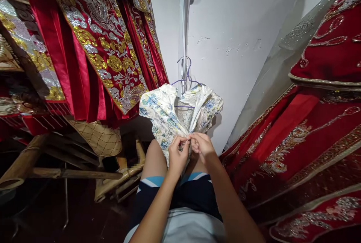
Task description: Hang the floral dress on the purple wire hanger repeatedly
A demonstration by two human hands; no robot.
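1. One short-sleeved floral garment (pixel 162 111), white with blue and yellow print, is on one purple hanger (pixel 189 70) in front of the person, its neck open and its lower part between two bare thighs.
2. Two hands meet at the garment's front, below the neck opening, with their fingertips touching or nearly so.
3. The left hand (pixel 179 149) pinches the front edge between thumb and forefinger, its other fingers curled; its forearm rises from the lower left, angled inward.
4. The right hand (pixel 201 146) pinches the same spot from the other side, thumb and forefinger reaching left, the other fingers bent beneath; its forearm slants up from the lower right. Whether a fastener lies between the fingertips is too small to tell.
5. One upright strip (pixel 184 21) runs down the pale wall (pixel 225 17) behind the hanger's hook; whether they touch is unclear.
6. Red, sequinned costumes (pixel 113 47) hang at left, with more red embroidered cloth (pixel 332 58) at right; overlaps prevent an exact count.
7. Bamboo furniture (pixel 76 174) stands at lower left.
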